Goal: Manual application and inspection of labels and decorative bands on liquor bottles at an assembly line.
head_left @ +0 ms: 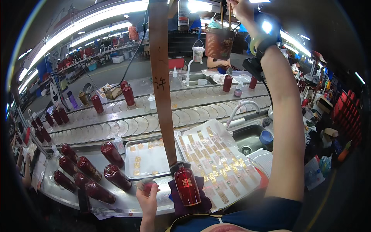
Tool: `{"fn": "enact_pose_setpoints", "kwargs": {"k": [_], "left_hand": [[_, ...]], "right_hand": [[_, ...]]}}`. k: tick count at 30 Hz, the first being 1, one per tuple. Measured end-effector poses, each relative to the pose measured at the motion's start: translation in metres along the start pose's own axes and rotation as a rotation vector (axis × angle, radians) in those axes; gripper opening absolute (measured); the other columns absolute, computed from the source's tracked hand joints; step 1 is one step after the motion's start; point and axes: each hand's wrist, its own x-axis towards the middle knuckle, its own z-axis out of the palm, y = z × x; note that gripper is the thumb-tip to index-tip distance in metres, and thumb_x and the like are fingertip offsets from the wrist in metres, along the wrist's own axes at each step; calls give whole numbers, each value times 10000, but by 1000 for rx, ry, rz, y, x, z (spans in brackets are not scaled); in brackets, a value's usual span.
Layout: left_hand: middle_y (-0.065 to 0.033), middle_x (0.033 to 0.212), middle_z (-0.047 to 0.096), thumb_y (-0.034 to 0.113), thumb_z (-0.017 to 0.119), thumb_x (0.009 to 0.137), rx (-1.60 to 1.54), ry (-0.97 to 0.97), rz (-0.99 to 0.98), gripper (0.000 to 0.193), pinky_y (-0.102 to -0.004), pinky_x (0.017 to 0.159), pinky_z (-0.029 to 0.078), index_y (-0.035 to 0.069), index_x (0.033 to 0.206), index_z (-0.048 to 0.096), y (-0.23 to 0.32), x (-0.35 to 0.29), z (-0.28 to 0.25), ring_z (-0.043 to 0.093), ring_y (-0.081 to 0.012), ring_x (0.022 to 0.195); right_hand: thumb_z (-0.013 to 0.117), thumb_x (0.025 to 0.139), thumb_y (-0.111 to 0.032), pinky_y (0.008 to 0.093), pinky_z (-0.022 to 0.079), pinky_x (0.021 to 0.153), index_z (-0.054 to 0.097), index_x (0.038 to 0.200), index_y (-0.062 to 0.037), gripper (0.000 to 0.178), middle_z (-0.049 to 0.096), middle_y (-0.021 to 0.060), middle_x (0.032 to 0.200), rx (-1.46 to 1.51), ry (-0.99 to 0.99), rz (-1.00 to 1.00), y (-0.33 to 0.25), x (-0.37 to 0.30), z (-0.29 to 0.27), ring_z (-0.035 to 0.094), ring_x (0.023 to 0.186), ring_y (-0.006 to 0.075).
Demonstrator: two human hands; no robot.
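Raised high at the upper right, my right hand (242, 11) has its fingers closed at the top of a thin wooden stick (230, 17). The stick stands in a brown tub (218, 43) hanging there; the fingertips are partly cut off by the picture's edge. Low at the front, my left hand (148, 196) has curled fingers, smeared by motion; what they hold, if anything, cannot be made out. To its right a glossy red bottle (187, 187) with a small gold label lies tilted on a dark cloth (205, 192), at the foot of a brown upright post (161, 81).
Several dark red bottles (116, 177) stand on the metal table at left. A white tray (148, 156) and a sheet of gold stickers (216, 164) lie beyond my left hand. A sink (247, 141) is at right; a conveyor (185, 116) runs behind. Another person's arm (218, 62) shows far back.
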Motion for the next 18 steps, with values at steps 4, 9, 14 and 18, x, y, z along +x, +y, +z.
{"fn": "enact_pose_setpoints", "kwargs": {"k": [4,9,14,18], "left_hand": [[-39,922,659,17,669,967,-27,-22,18,165,-252,703,553,27,1109,587,-13,19,9,651,-109,773],[-51,932,643,28,644,988,12,15,-6,164,-246,722,523,26,1126,555,-13,22,11,631,-108,771],[-48,924,661,15,666,967,-23,32,10,149,-254,703,568,16,1090,582,-16,22,12,646,-102,771],[-55,940,658,14,665,966,-33,27,21,134,-265,717,585,8,1081,596,-10,11,7,655,-114,802]], "right_hand": [[499,1048,-150,448,576,761,720,1017,27,285,747,199,1045,-39,30,183,17,-2,-2,720,812,254],[532,1026,-160,442,575,766,696,1060,53,271,736,217,1064,-118,124,3,7,8,-20,715,827,266],[566,1005,-170,435,574,770,672,1102,80,289,725,234,1083,-207,222,-178,-29,25,-73,711,842,277],[592,988,-178,430,572,774,653,1136,101,322,716,248,1099,-274,314,-338,-76,38,-143,708,854,286]]}}
